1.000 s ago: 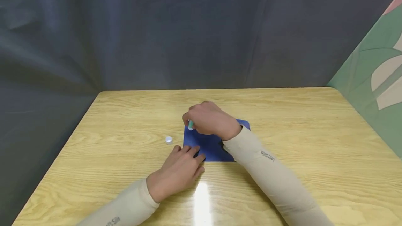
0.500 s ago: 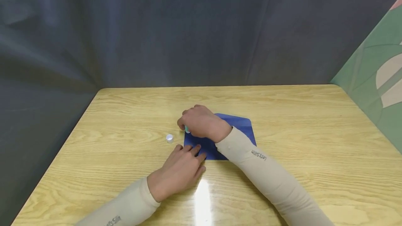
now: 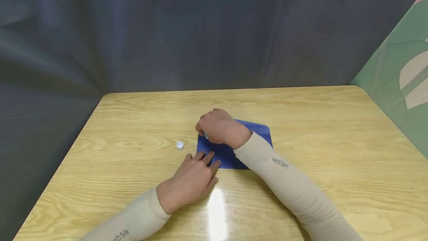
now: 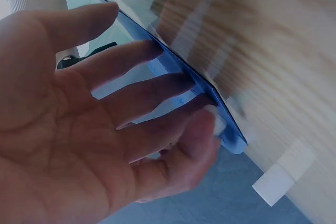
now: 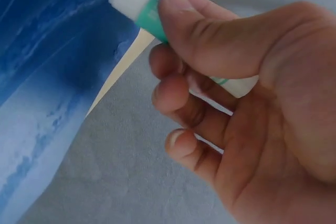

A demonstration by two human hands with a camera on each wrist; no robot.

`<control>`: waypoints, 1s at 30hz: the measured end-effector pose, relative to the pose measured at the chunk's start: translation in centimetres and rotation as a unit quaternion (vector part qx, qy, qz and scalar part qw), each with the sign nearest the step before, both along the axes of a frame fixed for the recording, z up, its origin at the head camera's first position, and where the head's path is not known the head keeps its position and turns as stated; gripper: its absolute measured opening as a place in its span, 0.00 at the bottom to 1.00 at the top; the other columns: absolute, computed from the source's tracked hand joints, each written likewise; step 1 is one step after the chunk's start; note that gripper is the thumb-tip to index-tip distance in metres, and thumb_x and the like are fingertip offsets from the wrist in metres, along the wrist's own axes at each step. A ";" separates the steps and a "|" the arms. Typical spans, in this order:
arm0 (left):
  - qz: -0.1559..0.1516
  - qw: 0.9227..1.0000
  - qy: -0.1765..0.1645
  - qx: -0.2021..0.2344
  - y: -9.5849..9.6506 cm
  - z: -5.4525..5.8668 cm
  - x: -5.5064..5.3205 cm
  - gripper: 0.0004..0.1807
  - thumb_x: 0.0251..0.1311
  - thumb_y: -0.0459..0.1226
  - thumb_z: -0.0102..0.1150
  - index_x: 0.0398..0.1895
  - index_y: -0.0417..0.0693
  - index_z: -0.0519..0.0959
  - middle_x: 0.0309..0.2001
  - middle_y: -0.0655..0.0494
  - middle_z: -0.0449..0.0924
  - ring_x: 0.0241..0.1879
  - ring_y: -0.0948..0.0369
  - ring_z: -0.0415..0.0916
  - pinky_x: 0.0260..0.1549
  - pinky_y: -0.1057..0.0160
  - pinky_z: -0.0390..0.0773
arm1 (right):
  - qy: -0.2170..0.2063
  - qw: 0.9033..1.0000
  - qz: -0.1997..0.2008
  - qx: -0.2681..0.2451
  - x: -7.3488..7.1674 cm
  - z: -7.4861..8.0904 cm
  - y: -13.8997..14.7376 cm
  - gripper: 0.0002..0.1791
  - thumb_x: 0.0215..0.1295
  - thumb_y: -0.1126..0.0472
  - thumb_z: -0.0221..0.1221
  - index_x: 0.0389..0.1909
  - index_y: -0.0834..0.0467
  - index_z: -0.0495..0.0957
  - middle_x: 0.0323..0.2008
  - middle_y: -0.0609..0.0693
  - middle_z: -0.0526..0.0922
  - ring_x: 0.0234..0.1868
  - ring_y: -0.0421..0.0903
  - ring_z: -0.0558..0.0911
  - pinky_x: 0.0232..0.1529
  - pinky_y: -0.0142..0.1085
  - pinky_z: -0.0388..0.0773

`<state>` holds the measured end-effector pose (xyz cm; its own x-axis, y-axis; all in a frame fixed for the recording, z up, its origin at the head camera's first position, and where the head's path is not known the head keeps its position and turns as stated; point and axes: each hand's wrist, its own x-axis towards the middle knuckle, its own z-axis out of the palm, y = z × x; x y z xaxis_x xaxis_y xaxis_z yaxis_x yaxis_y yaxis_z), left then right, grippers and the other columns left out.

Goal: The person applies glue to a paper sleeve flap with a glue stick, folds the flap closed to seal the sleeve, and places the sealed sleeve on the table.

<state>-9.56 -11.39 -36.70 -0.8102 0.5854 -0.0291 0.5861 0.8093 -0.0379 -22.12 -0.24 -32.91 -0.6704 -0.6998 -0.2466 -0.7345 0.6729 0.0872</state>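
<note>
A blue envelope [image 3: 230, 159] lies flat on the wooden table, its angled flap side pointing away from me. My left hand [image 3: 188, 181] rests its straight fingertips on the envelope's near left corner. Over the far left part, my right hand [image 3: 222, 127] holds a green and white glue stick [image 5: 151, 17] between thumb and curled fingers. In the right wrist view its white tip meets the blue surface, which carries whitish streaks. The head view mostly hides the glue stick behind the hand. A white cap [image 3: 180, 145] stands on the table left of the envelope.
The wooden table [image 3: 133, 140] reaches out on both sides of the envelope. A dark sheet [image 3: 187, 32] hangs behind the table and along its left. At the right is a green patterned panel [image 3: 384, 73].
My right hand has moved slightly left, then back right, with the glue stick over the envelope. More of the envelope's far edge shows now. My left hand has stayed in place.
</note>
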 end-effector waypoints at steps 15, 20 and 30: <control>0.021 0.999 -0.034 -0.021 0.2 0.0 0.4 0.26 0.71 0.51 0.53 0.67 0.52 0.75 0.68 0.46 0.72 0.66 0.48 0.70 0.54 0.41 0.74 | 0.001 0.999 -0.007 -0.037 0.5 -0.1 4.1 0.07 0.63 0.67 0.65 0.34 0.50 0.82 0.39 0.46 0.83 0.41 0.45 0.81 0.43 0.39 0.81; 0.019 0.999 -0.023 -0.025 0.2 0.0 0.5 0.25 0.70 0.51 0.54 0.66 0.52 0.76 0.68 0.46 0.73 0.65 0.48 0.71 0.53 0.42 0.74 | -0.002 1.000 -0.010 -0.030 0.6 0.0 5.6 0.08 0.64 0.68 0.64 0.35 0.50 0.82 0.39 0.47 0.83 0.41 0.46 0.82 0.44 0.40 0.81; 0.011 1.000 -0.012 -0.016 0.1 -0.1 0.6 0.25 0.70 0.51 0.55 0.65 0.51 0.77 0.67 0.45 0.74 0.64 0.47 0.73 0.53 0.39 0.75 | -0.021 0.999 -0.033 -0.032 0.7 0.0 8.2 0.10 0.63 0.70 0.64 0.37 0.50 0.82 0.38 0.47 0.81 0.39 0.45 0.80 0.41 0.39 0.80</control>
<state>-8.99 -11.31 -36.76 -0.8218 0.5657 -0.0681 0.5691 0.8207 -0.0504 -21.42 8.00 -32.90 -0.7052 -0.6702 -0.2316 -0.6908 0.7229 0.0115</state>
